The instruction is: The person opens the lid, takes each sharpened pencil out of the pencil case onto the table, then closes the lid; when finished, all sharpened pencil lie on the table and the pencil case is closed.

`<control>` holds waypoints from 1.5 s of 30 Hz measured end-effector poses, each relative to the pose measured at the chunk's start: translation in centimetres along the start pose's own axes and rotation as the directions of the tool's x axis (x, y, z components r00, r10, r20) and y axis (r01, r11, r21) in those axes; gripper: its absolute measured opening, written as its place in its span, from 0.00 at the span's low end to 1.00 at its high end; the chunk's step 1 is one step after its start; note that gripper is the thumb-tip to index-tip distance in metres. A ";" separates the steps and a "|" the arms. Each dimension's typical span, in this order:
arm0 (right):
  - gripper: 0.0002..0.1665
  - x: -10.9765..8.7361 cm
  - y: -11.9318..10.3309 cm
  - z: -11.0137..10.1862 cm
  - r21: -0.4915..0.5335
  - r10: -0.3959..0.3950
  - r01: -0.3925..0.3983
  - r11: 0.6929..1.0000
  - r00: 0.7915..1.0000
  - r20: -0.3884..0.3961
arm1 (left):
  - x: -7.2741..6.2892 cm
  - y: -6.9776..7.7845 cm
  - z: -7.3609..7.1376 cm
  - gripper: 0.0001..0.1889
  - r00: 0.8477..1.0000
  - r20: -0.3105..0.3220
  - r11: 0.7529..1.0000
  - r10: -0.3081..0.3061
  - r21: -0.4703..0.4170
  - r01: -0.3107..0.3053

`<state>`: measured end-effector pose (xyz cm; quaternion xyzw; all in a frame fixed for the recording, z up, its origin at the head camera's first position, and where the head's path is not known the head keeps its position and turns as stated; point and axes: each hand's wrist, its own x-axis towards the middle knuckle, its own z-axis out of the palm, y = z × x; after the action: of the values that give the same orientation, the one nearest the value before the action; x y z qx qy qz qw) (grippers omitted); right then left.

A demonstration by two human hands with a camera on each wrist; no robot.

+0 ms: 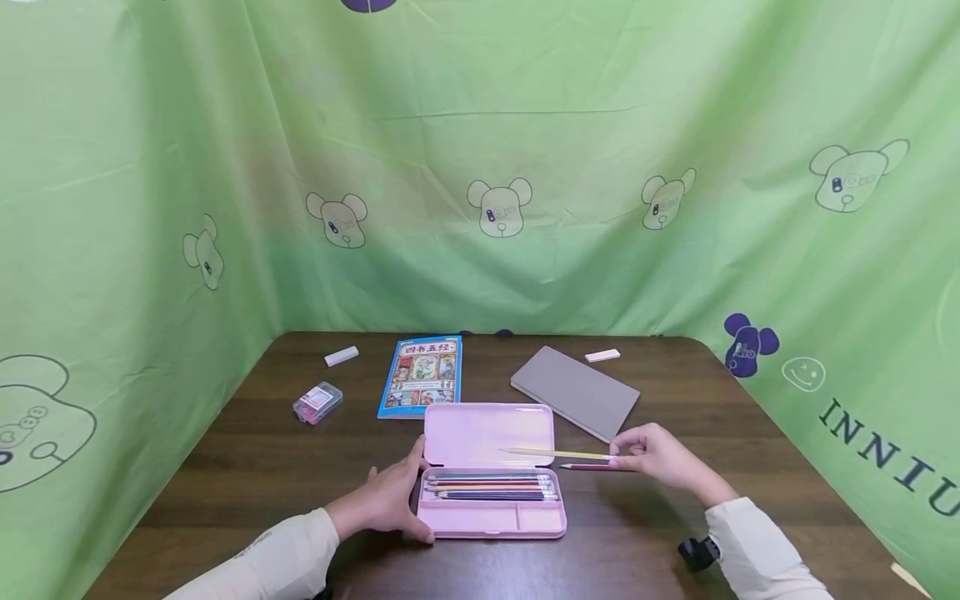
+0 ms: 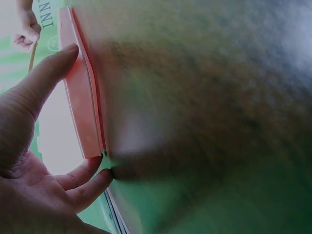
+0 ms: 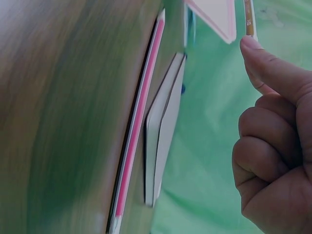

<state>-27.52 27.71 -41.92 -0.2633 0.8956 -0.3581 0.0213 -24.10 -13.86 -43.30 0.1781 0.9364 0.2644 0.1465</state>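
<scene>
A pink pencil case (image 1: 467,518) lies with its lid up, and several pencils (image 1: 491,486) fill its back compartment. My left hand (image 1: 386,497) holds the case's left end, thumb at the front corner and fingers near the hinge; the left wrist view shows the thumb against the case wall (image 2: 82,97). Between thumb and forefinger, my right hand (image 1: 660,457) pinches a yellow pencil (image 1: 562,454) near its end, the point leftward in front of the lid. Below that hand, a dark red pencil (image 1: 588,467) lies on the table, looking pink (image 3: 139,107) in the right wrist view.
Behind the case are a blue-edged comic-style book (image 1: 422,379) and a grey notebook (image 1: 576,392). A small clear box (image 1: 318,403) and a white eraser-like block (image 1: 342,357) lie to the left. Another pale block (image 1: 602,355) is at the back right. Green cloth (image 1: 480,283) surrounds the table.
</scene>
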 end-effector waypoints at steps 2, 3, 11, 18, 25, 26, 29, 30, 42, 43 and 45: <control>0.07 -0.5 0.4 -0.5 -0.004 -0.002 0.002 1.000 1.000 0.000 | 0.0 0.0 -0.1 0.70 1.000 0.000 1.000 -0.002 0.001 0.002; 0.07 -0.7 0.6 -0.8 -0.006 0.000 0.000 1.000 1.000 0.000 | 0.0 0.0 -0.1 0.70 1.000 0.001 1.000 -0.001 0.002 0.001; 0.08 -3.2 2.5 -3.3 -0.018 0.011 -0.011 1.000 1.000 0.007 | 0.0 0.1 -0.1 0.70 1.000 -0.003 1.000 -0.002 0.008 0.002; 0.06 -4.5 4.5 -4.5 0.000 0.008 -0.008 1.000 0.999 0.044 | 0.0 0.2 -0.1 0.70 1.000 -0.003 1.000 -0.003 0.002 0.003; 0.05 -4.6 5.7 -4.2 -0.012 0.014 -0.013 1.000 0.996 0.092 | 0.0 0.1 0.0 0.70 1.000 -0.006 1.000 0.002 0.004 -0.002; 0.05 -4.6 5.8 -4.1 -0.018 0.022 -0.021 1.000 0.996 0.089 | 0.0 0.1 0.0 0.70 1.000 -0.006 1.000 0.001 0.004 -0.001; 0.06 -4.6 5.9 -3.7 -0.041 0.053 -0.051 0.998 0.996 0.065 | 0.0 0.1 0.0 0.70 1.000 -0.002 1.000 -0.001 0.004 0.001; 0.07 -4.7 5.9 -3.6 -0.049 0.061 -0.058 0.997 0.997 0.056 | 0.0 0.0 0.0 0.70 1.000 0.001 1.000 -0.002 0.005 0.002; 0.17 -4.4 5.3 -3.4 -0.043 0.179 -0.179 0.983 0.984 0.004 | -0.1 0.1 0.0 0.70 1.000 0.004 1.000 -0.005 0.003 0.005; 0.18 -4.3 5.2 -3.4 -0.040 0.177 -0.177 0.983 0.984 0.001 | -0.1 0.1 0.0 0.70 1.000 0.003 1.000 -0.008 0.003 0.008; 0.19 -4.1 4.9 -3.4 -0.042 0.170 -0.170 0.985 0.985 0.000 | 0.0 0.1 0.0 0.70 1.000 0.004 1.000 -0.010 0.001 0.010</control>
<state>-26.98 34.85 -43.20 -0.1870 0.9220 -0.3356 0.0477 -24.10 -13.82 -43.26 0.1741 0.9371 0.2631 0.1493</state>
